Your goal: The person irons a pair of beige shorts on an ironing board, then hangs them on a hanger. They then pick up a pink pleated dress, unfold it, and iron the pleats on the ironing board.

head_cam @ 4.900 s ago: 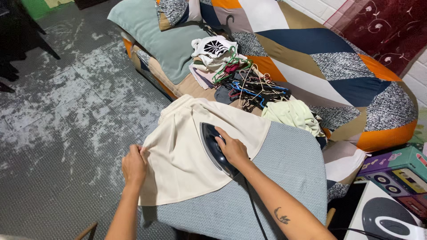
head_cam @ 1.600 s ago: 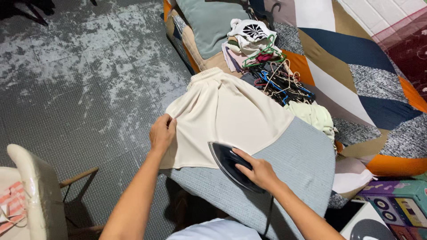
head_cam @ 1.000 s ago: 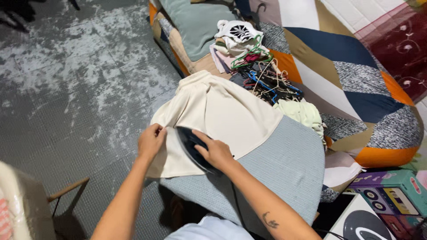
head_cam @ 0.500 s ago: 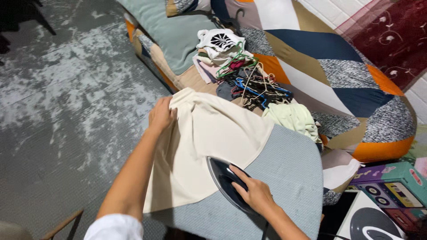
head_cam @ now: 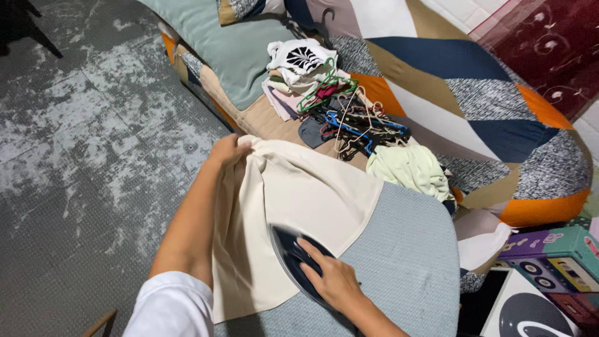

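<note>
A cream garment (head_cam: 293,200) lies spread over the grey-blue ironing board (head_cam: 405,249). My left hand (head_cam: 228,150) grips the garment's far waistband end, holding it taut at the board's tip. My right hand (head_cam: 331,281) is closed on the handle of a dark iron (head_cam: 288,257), which rests flat on the near part of the garment. The iron's cord is hidden under my forearm.
Behind the board a sofa with a patchwork cover (head_cam: 474,93) holds a pile of folded clothes (head_cam: 299,68), a tangle of hangers (head_cam: 355,122), a pale green garment (head_cam: 409,168) and a grey-green cushion (head_cam: 224,43). Colourful boxes (head_cam: 549,249) stand at right. Mottled grey floor (head_cam: 81,156) lies left.
My left hand has shifted from the garment's side edge up to its waistband end. The iron has slid leftward and slightly forward over the near cloth.
</note>
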